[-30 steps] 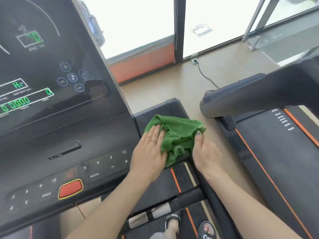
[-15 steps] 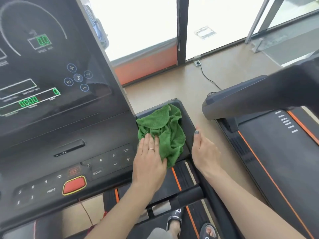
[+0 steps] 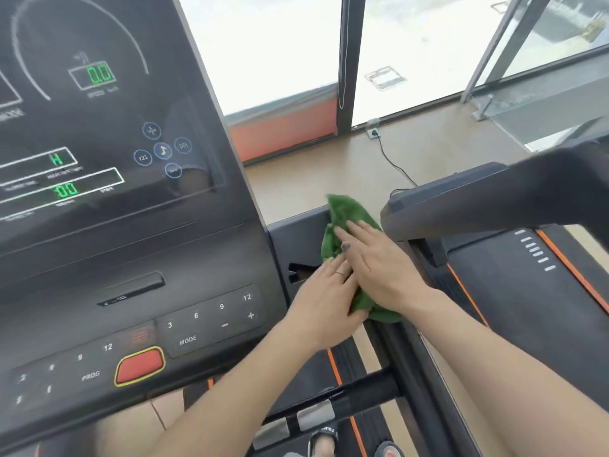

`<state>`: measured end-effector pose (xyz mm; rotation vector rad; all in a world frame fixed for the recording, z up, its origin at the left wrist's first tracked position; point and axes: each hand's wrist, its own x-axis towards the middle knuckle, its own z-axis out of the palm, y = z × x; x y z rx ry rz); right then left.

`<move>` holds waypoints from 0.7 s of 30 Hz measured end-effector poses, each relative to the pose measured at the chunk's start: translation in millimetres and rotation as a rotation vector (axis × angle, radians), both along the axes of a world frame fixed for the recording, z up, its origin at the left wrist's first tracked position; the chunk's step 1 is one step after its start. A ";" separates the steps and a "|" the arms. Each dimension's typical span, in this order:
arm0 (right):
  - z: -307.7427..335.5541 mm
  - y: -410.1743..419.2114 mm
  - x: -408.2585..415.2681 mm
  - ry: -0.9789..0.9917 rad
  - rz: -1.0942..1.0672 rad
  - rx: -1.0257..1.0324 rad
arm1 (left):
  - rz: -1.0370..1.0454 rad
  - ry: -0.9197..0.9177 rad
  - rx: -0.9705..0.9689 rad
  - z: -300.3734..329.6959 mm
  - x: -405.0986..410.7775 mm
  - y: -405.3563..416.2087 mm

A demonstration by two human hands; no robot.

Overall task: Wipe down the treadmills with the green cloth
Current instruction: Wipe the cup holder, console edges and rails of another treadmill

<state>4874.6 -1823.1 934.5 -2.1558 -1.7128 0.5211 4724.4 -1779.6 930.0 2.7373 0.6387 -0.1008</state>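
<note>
The green cloth (image 3: 344, 214) lies bunched on the black treadmill surface (image 3: 296, 235) just right of the console (image 3: 131, 258). My right hand (image 3: 379, 265) lies flat on top of the cloth with straight fingers, pressing it down. My left hand (image 3: 323, 301) reaches in from the left, its fingertips tucked under the right hand and its thumb below a fold, so it holds the cloth's near end. The cloth's middle is hidden under both hands.
The console shows lit green digits, number keys and a red stop button (image 3: 140, 366). A second treadmill (image 3: 501, 291) stands to the right, its grey handrail (image 3: 478, 206) close to the cloth. A power cable (image 3: 392, 163) crosses the floor. My sandalled feet (image 3: 324, 437) stand on the belt.
My right hand has moved from the treadmill's side edge onto the cloth. The cloth has shifted right and bunched narrower, and my left hand now holds its near end.
</note>
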 end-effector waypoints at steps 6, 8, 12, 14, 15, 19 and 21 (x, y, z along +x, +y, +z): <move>-33.9 -33.0 -35.7 -0.244 -0.101 -0.041 | 0.344 -0.142 0.155 18.3 -70.3 45.6; -31.6 -34.0 -43.3 -0.284 -0.069 -0.070 | 0.322 -0.022 0.293 13.2 -70.1 57.7; -23.6 24.8 -27.1 -0.287 -0.020 -0.110 | 0.252 0.008 0.367 0.3 -66.0 65.0; -23.0 70.8 -28.7 -0.292 0.004 -0.136 | 0.264 -0.058 0.341 -3.5 -68.0 67.7; -23.4 90.7 -35.2 -0.286 0.051 -0.151 | 0.274 -0.102 0.317 -4.3 -69.5 69.8; -25.9 113.1 -63.3 -0.266 0.254 -0.128 | 0.351 -0.267 0.199 -1.5 -74.5 77.0; -25.7 97.0 -68.3 -0.226 0.270 -0.098 | 0.374 -0.295 0.185 -0.8 -73.8 80.3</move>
